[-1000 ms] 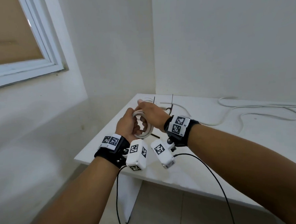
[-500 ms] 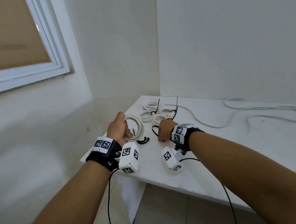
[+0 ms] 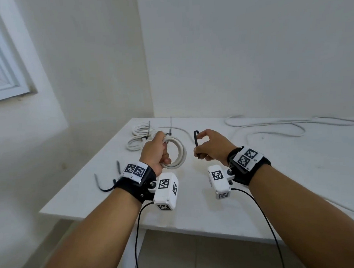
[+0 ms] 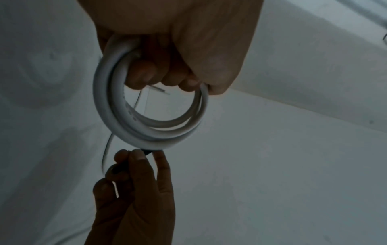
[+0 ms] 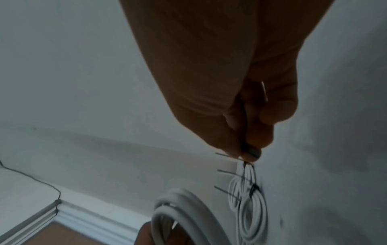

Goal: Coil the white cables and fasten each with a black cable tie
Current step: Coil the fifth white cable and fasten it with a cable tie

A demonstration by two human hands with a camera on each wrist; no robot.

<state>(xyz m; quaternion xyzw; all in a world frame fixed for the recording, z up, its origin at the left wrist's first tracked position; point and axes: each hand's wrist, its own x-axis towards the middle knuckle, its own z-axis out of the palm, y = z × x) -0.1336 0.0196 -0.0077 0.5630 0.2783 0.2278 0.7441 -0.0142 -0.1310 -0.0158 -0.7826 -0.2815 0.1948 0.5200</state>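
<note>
My left hand (image 3: pixel 157 150) grips a coiled white cable (image 3: pixel 178 154) upright above the table; the left wrist view shows the fingers curled through the coil (image 4: pixel 150 119). To its right, apart from the coil, my right hand (image 3: pixel 208 145) pinches a black cable tie (image 3: pixel 196 139) held upright between thumb and fingers. The tie's black end (image 4: pixel 146 151) shows just below the coil in the left wrist view. In the right wrist view the tie (image 5: pixel 244 149) is mostly hidden by the fingers.
Tied white coils (image 3: pixel 140 133) with black tie tails sticking up lie at the table's far left corner. Loose white cable (image 3: pixel 274 126) snakes along the back right. Spare black ties (image 3: pixel 105 184) lie near the left edge of the white table (image 3: pixel 297 178). Walls close in behind.
My right hand lifted off the table holding a black tie and rose beside the coil. My left hand carried the coil up and toward the middle. The head view swung to the right.
</note>
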